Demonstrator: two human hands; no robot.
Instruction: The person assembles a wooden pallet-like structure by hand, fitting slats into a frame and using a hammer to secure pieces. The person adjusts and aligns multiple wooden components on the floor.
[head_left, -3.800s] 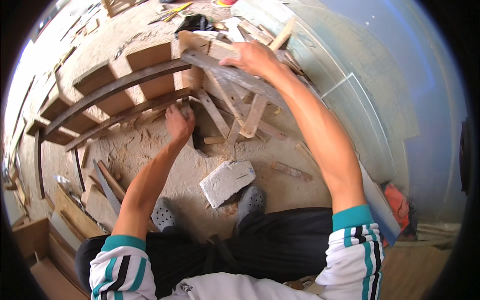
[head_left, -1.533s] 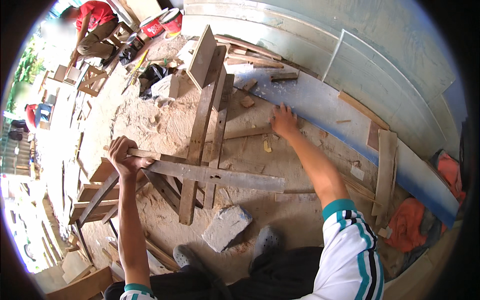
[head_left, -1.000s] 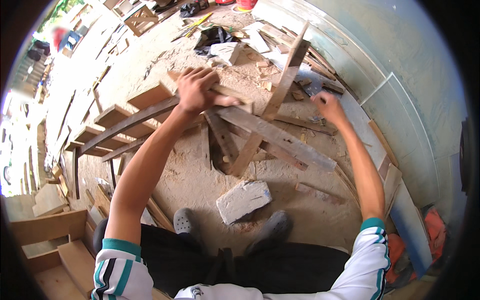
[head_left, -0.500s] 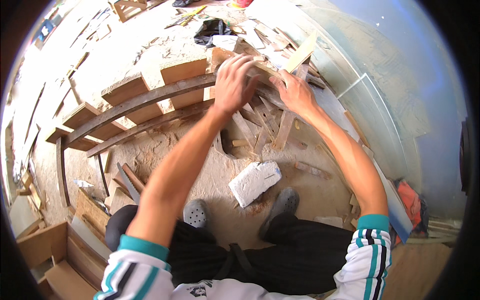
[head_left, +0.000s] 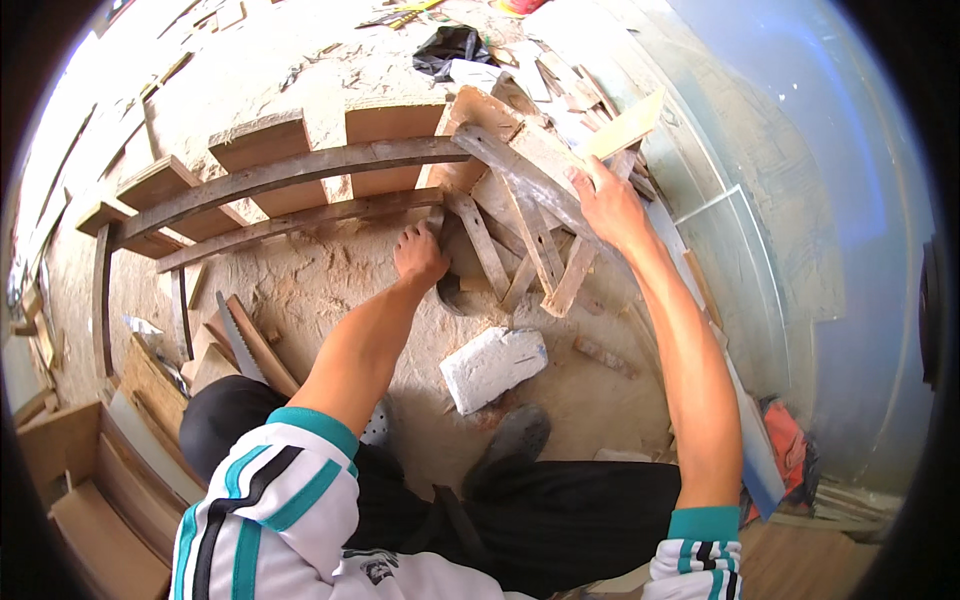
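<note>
A dark wooden frame with two long curved rails [head_left: 300, 172] and several short thick boards [head_left: 262, 145] across it stretches over the far left. At its right end, my left hand [head_left: 421, 256] is low, with curled fingers closed around a short wooden leg. My right hand [head_left: 612, 208] pinches the edge of a worn wooden stand [head_left: 520, 175] with crossed slats, its thumb and forefinger at the top edge. Just beyond these fingers a pale thin board [head_left: 627, 125] sticks up at a slant. Part of the stand's underside is hidden.
A white block [head_left: 493, 368] lies on the dusty floor before my feet. To the left are a handsaw [head_left: 240, 340] and an open wooden box [head_left: 75, 455]. Glass sheets [head_left: 770, 230] lean at the right. A black plastic bag [head_left: 450, 52] lies among far scraps.
My left hand has come down from the top of the stand to the leg below. My right hand stays at the stand's edge, and the view has shifted slightly.
</note>
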